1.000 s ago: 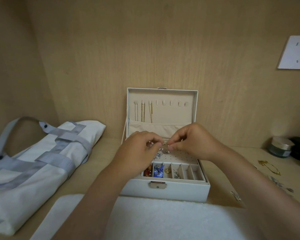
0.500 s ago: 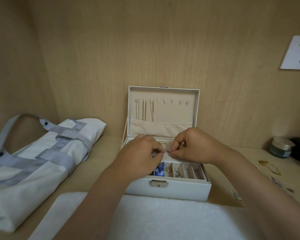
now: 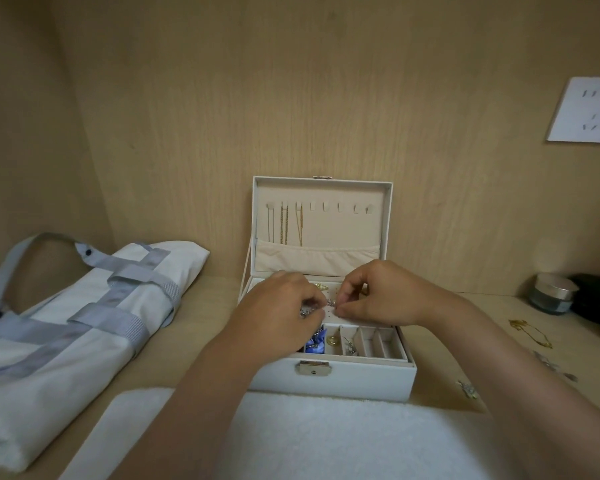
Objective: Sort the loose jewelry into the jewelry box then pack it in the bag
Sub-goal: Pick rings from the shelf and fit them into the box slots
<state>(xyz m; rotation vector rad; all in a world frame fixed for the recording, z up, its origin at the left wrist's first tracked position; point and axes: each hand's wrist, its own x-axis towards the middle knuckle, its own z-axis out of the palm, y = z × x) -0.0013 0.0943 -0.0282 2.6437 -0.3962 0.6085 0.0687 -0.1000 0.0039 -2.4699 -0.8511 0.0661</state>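
Note:
A white jewelry box (image 3: 361,379) stands open on the wooden shelf, its lid upright with gold chains (image 3: 284,223) hanging inside. Over its perforated earring panel, my left hand (image 3: 281,313) and my right hand (image 3: 378,296) meet, each pinching a small silver earring (image 3: 329,302) between fingertips. The left hand also holds a silver piece (image 3: 305,311) under its fingers. Front compartments hold a blue item (image 3: 316,341), a gold ring (image 3: 332,340) and silver pieces. A white and grey tote bag (image 3: 66,323) lies on its side at the left.
Loose jewelry lies on the shelf at the right: a gold chain (image 3: 530,332) and silver pieces (image 3: 468,389). A small jar (image 3: 553,297) and a black object (image 3: 596,303) stand at the back right. A white towel (image 3: 309,438) lies in front of the box.
Both hands have lowered slightly toward the earring panel and stayed together on the small silver earring. The box and bag have not moved.

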